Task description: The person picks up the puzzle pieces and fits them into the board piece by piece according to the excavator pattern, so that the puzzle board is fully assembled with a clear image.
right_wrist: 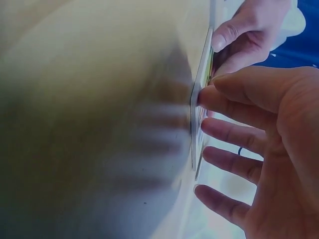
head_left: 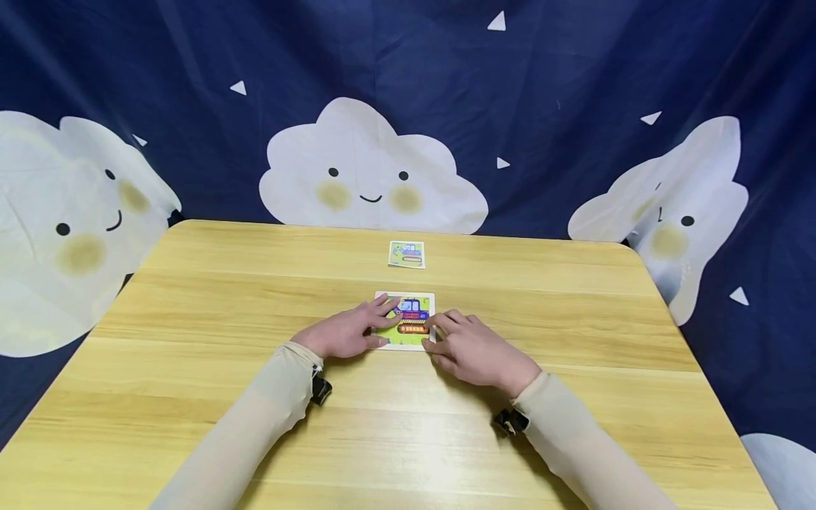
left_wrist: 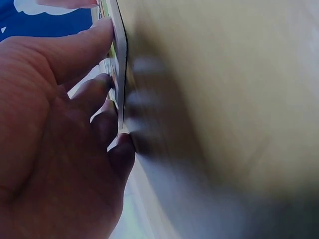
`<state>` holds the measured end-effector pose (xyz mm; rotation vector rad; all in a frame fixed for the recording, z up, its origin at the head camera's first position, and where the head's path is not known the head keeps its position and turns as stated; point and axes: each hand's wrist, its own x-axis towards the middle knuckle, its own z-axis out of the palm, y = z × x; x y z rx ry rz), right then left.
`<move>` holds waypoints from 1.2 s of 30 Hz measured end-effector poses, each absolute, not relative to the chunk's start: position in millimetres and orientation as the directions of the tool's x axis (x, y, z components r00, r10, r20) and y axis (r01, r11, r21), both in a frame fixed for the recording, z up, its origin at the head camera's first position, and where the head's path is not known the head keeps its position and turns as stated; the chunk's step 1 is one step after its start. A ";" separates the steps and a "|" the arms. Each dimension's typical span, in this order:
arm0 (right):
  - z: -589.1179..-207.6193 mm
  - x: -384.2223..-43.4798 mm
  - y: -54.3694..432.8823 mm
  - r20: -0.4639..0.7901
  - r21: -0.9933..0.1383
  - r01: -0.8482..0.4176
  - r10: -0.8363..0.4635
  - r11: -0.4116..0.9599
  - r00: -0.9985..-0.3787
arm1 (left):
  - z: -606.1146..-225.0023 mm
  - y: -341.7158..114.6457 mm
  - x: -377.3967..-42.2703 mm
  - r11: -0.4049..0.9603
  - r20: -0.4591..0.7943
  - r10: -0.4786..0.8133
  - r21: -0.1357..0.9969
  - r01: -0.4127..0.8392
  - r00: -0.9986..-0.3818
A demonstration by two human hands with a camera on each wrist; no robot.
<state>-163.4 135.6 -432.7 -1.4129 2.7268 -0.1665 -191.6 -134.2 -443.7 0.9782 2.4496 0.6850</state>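
A white-bordered picture board (head_left: 414,313) lies flat on the wooden table, showing a blue and red tracked vehicle on green. My left hand (head_left: 347,331) rests over its left side, fingers spread across the picture and thumb at the near edge. From the other side, my right hand (head_left: 478,352) touches the board's right edge with its fingertips. In the right wrist view, thumb and index finger of that hand (right_wrist: 294,129) are close together above the board's rim (right_wrist: 195,109), the other fingers extended. The left wrist view shows the left thumb against the board's edge (left_wrist: 121,55).
Beyond the board, a small card (head_left: 406,255) with a similar vehicle picture lies near the table's far edge. Wooden tabletop (head_left: 191,304) stretches to both sides. Behind it hangs a dark blue curtain (head_left: 421,64) printed with smiling clouds.
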 end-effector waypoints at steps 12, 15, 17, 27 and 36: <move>-435.5 -163.3 135.7 -0.035 -0.176 -0.819 -0.835 0.546 -0.549 | -445.5 -135.4 -192.1 0.628 -0.179 0.720 0.581 0.518 -0.671; -435.8 -164.7 134.6 -0.047 -0.196 -0.806 -0.826 0.559 -0.561 | -444.9 -135.5 -191.7 0.624 -0.175 0.720 0.586 0.517 -0.671; -435.1 -165.4 133.7 -0.058 -0.217 -0.791 -0.816 0.572 -0.575 | -444.2 -135.6 -191.5 0.626 -0.174 0.719 0.584 0.517 -0.673; -434.8 -162.9 136.0 -0.035 -0.191 -0.805 -0.823 0.562 -0.566 | -442.7 -135.7 -192.3 0.617 -0.157 0.728 0.574 0.538 -0.667; -439.9 -161.5 139.7 -0.038 -0.187 -0.802 -0.820 0.568 -0.572 | -442.0 -134.8 -191.6 0.623 -0.168 0.730 0.562 0.543 -0.663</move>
